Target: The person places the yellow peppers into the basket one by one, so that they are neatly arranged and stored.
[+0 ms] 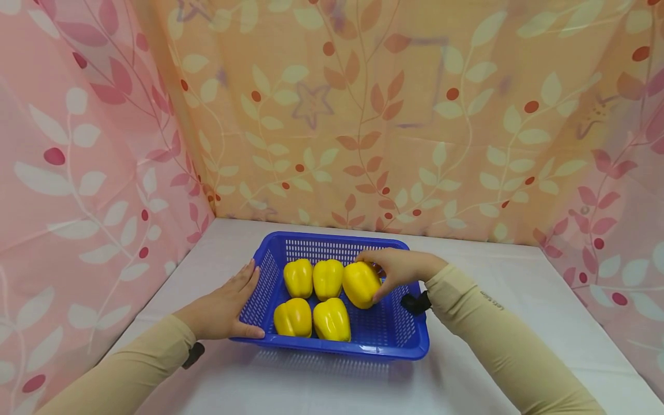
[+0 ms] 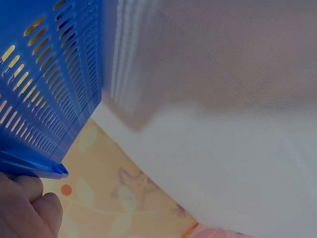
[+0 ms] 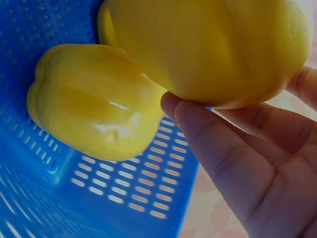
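Observation:
A blue plastic basket [image 1: 384,349] with slotted walls holds several yellow bell peppers. My right hand [image 1: 399,268] reaches over the basket's right side and grips one yellow bell pepper [image 1: 361,285] between thumb and fingers; in the right wrist view this bell pepper [image 3: 213,49] fills the top, with fingertips along its underside. Another bell pepper [image 3: 96,101] lies below it in the basket. At the basket's left rim rests my left hand [image 1: 225,305], fingers straight along the edge and thumb at the front corner. In the left wrist view its knuckles [image 2: 29,203] show just under the rim.
The basket stands on a white-covered table [image 1: 482,288]. A patterned orange cloth [image 1: 363,115] hangs behind, with pink patterned cloth [image 1: 104,173] at the left. Two bell peppers [image 1: 298,278] [image 1: 328,279] sit in the back row and two more [image 1: 293,317] in front.

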`<state>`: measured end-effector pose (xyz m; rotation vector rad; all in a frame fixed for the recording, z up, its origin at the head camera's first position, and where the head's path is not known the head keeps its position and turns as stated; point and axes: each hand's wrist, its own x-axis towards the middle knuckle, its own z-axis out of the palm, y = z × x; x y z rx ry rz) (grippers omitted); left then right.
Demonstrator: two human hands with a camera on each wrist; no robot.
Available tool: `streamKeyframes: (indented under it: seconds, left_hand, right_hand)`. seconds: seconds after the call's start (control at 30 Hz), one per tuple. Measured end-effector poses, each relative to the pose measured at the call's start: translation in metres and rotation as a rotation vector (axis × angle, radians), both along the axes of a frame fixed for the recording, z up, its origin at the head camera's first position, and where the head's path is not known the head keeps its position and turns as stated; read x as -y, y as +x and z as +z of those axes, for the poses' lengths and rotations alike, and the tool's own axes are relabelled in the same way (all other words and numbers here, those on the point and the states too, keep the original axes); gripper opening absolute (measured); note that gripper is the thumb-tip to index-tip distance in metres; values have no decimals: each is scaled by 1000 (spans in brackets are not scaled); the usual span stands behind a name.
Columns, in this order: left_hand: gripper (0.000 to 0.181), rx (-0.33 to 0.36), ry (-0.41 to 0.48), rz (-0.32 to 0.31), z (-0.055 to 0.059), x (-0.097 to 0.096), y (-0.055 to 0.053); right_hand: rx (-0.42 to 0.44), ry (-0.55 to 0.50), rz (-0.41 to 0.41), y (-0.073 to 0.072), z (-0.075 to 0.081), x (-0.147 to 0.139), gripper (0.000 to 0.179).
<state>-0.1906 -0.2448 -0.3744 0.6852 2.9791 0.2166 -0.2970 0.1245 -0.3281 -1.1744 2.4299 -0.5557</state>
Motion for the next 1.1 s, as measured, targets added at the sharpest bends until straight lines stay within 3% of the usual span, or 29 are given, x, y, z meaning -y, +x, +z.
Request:
streamKeyframes:
  seconds: [0.27, 1.1]
  left_hand:
    - [123, -5, -1, -5, 0, 0, 0]
    - [123, -9, -6, -8, 0, 0, 0]
  right_hand:
    - [76, 34, -15, 3, -6, 7, 67]
    - [42, 223, -33, 11, -9, 14, 74]
